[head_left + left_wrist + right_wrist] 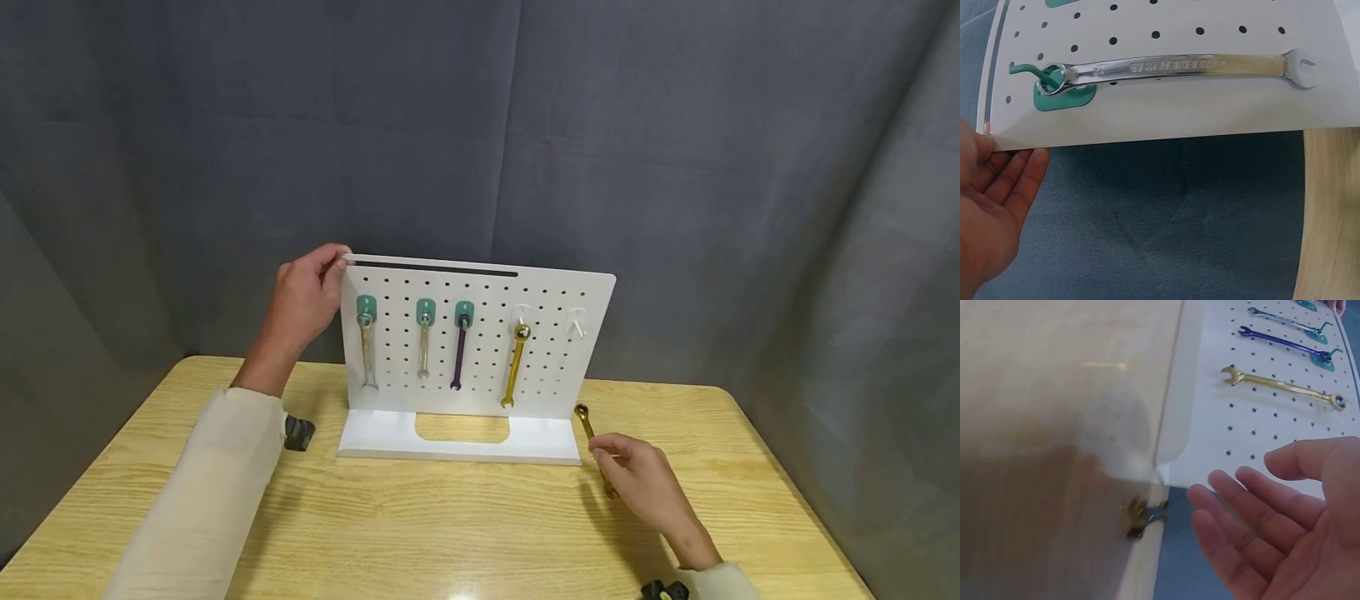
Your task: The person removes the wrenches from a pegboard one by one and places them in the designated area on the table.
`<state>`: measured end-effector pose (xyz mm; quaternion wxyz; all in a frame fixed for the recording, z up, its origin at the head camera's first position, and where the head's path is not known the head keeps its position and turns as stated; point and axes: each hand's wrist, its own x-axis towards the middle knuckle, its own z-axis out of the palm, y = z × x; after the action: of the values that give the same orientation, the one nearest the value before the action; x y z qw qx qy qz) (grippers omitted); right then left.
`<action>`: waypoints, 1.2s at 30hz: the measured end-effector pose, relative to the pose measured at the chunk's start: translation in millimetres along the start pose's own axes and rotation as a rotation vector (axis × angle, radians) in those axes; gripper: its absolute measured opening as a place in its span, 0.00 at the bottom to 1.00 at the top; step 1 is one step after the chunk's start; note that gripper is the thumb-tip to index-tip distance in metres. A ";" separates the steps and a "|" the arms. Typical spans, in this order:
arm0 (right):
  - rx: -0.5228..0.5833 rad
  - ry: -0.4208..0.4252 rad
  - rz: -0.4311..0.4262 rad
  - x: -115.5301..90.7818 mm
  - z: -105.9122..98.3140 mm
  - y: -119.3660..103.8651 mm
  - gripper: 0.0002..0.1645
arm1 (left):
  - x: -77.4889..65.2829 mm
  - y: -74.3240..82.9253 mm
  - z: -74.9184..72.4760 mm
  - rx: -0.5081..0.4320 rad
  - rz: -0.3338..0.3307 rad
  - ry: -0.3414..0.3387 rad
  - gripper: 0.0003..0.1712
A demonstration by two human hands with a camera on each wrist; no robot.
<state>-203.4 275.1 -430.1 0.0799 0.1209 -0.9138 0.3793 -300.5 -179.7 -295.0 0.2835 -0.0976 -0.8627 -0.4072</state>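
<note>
My left hand [303, 292] grips the upper left corner of a white pegboard [480, 350], thumb in front and fingers behind. Beside it, a silver combination wrench [1179, 65] hangs by its ring end from a green hook [1066, 98]. Farther right hang a smaller silver wrench [423, 350], a purple wrench [459, 358] and a gold wrench [513, 367]. Low over the table on the right is my right hand [645, 479], its thumb apart from the loosely bent fingers [1266, 519]. Another gold wrench [587, 423], blurred in the right wrist view, lies under that hand, partly hidden.
A clear hook [576, 323] at the board's right holds nothing. The board's white base [375, 433] stands on a wooden table [420, 517]. Grey curtain [480, 125] hangs behind and at both sides. Dark wrist devices [298, 433] are strapped on both arms.
</note>
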 end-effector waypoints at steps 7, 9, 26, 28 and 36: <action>0.111 0.006 -0.078 19.8 15.1 -19.1 0.15 | -2.5 0.3 5.1 0.006 0.012 0.057 0.17; 0.168 0.005 -0.064 26.1 22.0 -24.0 0.16 | -2.7 0.4 6.8 0.003 0.008 0.061 0.17; 0.374 0.046 -0.056 72.2 58.3 -51.9 0.20 | -4.8 -0.1 8.9 0.024 0.029 0.121 0.15; 0.409 0.038 -0.045 74.4 63.1 -54.5 0.21 | -4.5 -0.6 9.6 0.023 0.024 0.122 0.15; 0.520 0.018 -0.020 78.6 82.7 -55.6 0.24 | -2.8 -3.7 7.8 0.010 0.024 0.103 0.15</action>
<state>-267.5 165.6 -431.9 0.0581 0.1431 -0.7837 0.6017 -302.9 -176.0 -302.9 0.3330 -0.0857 -0.8478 -0.4038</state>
